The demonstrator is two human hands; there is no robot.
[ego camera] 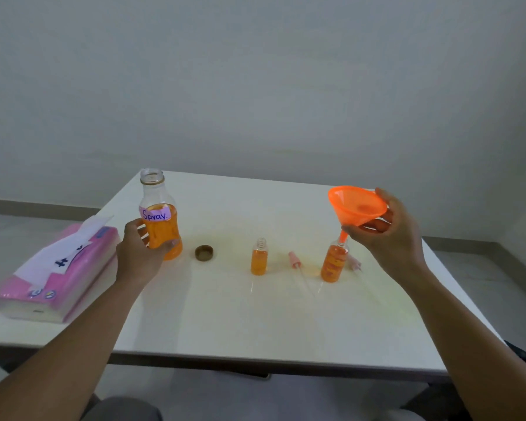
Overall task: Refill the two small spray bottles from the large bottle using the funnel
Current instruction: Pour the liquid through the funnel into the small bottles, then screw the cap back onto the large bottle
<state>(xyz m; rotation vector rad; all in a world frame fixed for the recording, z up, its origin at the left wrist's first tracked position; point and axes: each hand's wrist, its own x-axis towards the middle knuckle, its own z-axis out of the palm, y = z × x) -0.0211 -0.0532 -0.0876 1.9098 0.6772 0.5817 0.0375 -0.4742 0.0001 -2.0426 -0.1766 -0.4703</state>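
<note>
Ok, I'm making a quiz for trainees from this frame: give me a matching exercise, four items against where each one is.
Items:
1. funnel
2. large bottle
3. brown cap
4. tissue pack

Places:
A. lying loose on the table, between the bottles
B. at the table's left edge
C. gripped by the left hand, standing on the table
D. held by the right hand, spout in a small bottle

Pairs: 1-D, 2-C, 3-A, 4-B
</note>
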